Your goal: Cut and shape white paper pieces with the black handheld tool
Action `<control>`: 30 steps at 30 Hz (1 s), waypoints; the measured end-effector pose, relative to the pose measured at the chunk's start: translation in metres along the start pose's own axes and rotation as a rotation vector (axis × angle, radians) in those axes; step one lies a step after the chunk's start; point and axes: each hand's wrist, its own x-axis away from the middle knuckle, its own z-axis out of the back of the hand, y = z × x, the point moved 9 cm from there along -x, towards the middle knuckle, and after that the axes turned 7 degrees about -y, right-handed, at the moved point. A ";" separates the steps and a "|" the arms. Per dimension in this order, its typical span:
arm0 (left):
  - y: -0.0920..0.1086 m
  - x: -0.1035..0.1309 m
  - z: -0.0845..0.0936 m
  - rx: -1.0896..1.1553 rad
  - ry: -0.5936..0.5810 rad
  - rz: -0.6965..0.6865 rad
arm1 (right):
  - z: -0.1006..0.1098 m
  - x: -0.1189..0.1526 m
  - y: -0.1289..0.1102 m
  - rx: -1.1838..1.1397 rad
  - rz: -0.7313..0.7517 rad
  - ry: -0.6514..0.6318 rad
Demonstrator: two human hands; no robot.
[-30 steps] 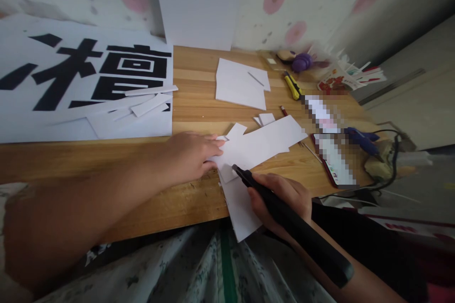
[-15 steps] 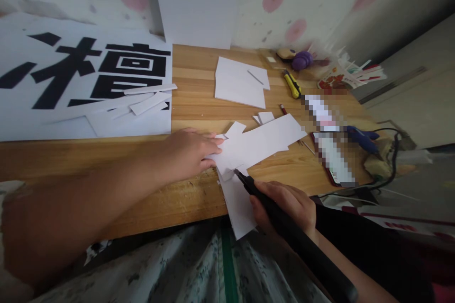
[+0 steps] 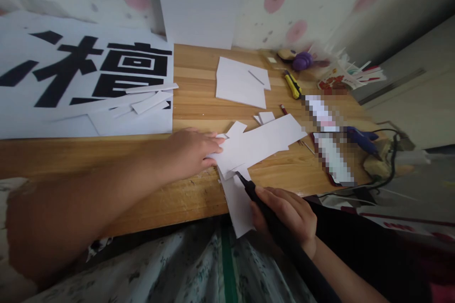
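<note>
My left hand (image 3: 195, 151) lies flat on the left end of a white foam board piece (image 3: 268, 141), fingers spread and pressing it against the table. In my right hand (image 3: 289, 213) is a long black pen-shaped cutter (image 3: 270, 215), gripped like a pen. Its thin tip touches the near edge of the board, where a short fine line shows on the surface. A second white strip (image 3: 241, 203) lies beneath and sticks out over the table's front edge. Small white offcuts (image 3: 266, 117) sit just behind the board.
On the left, a sheet with a large black character (image 3: 135, 64) carries loose white strips (image 3: 151, 102). Farther back lies another white board (image 3: 240, 83). Rightward are a yellow utility knife (image 3: 292, 85), a blue glue gun (image 3: 362, 138), blurred-out phone-like items (image 3: 332, 158) and a tub of sticks (image 3: 337, 75).
The cutter's tip has shifted very slightly right and toward me along the board, with my right hand following. My left hand stays on the board.
</note>
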 end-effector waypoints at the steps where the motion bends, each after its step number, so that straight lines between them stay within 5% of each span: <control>1: -0.001 0.000 0.000 -0.001 0.005 0.000 | 0.000 0.003 0.000 -0.004 -0.007 0.002; 11: -0.002 0.003 0.009 -0.048 0.159 -0.104 | 0.001 0.019 0.021 -0.156 -0.243 0.016; 20: 0.000 0.003 0.012 -0.045 0.204 -0.185 | 0.006 0.012 0.022 -0.161 -0.234 0.040; 30: -0.002 0.005 0.013 -0.017 0.217 -0.172 | -0.003 0.015 0.035 -0.428 -0.290 0.046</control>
